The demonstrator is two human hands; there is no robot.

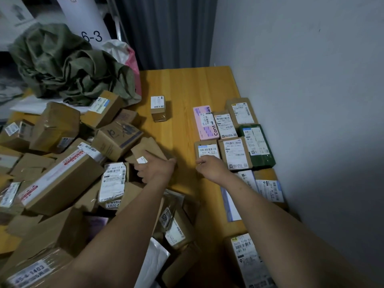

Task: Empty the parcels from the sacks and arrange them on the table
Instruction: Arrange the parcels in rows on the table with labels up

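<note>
While the left hand (pixel 155 169) works at the edge of the loose heap of brown cardboard parcels (pixel 62 173) that fills the yellow wooden table (pixel 187 90) from seven to ten o'clock, the likeliest trouble is a slide. The boxes lean on one another at odd angles. Drawing one out from low in the pile could, I judge, tip its neighbours toward the near edge at six o'clock, where several lie close to the rim. A second risk sits at three o'clock, where the sorted block of parcels (pixel 234 152) lies label-up, side touching side. A careless nudge from the right hand (pixel 209 166) could skew it, pink flat carton (pixel 204 123) and dark green box (pixel 257 144) included. The crumpled olive-green woven sacks (pixel 62 63) rest slack at eleven o'clock; whether any parcels remain inside I cannot tell.

As to the grip, the left hand's fingers are curled round the near end of a flat brown cardboard parcel with a small white label (pixel 149 149) on the heap's three o'clock side. The right hand is curled too, thumb and forefinger pinching the near left corner of a small brown cardboard box with a white barcode label (pixel 207 149). That box lies on the table at the block's near left corner, touching its right-hand neighbour.
</note>
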